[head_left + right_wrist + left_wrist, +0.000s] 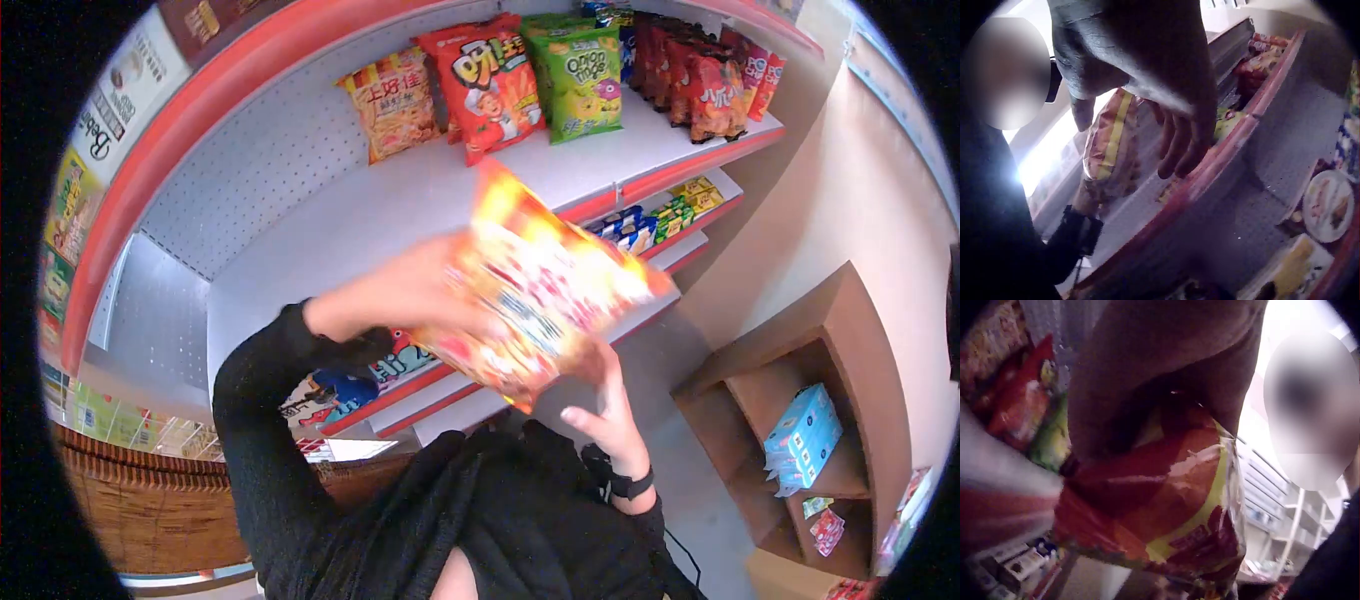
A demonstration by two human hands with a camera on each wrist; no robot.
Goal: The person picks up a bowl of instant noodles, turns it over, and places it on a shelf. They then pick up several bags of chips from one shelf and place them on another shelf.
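Observation:
A red, orange and yellow snack bag [560, 290] is in the air in front of the shelf, blurred in the head view. My left hand [405, 290] grips its left side; in the left wrist view that hand [1166, 344] is over the top of the bag [1172, 487], the fingertips partly hidden. Close by the bag's lower right edge is my right hand [605, 415], thumb spread away. From the right wrist, this hand [1141, 69] shows thumb and fingers apart, with the bag [1110, 134] seen beyond them.
On the shelf [330, 210] stand a smaller yellow-red bag [395, 105], a red bag [490, 85], green onion-ring bags [580, 85] and a row of dark red packets [705, 85]. Red-edged lower shelves hold small packs [640, 230]. A brown cabinet [745, 390] with a blue pack [803, 435] stands right.

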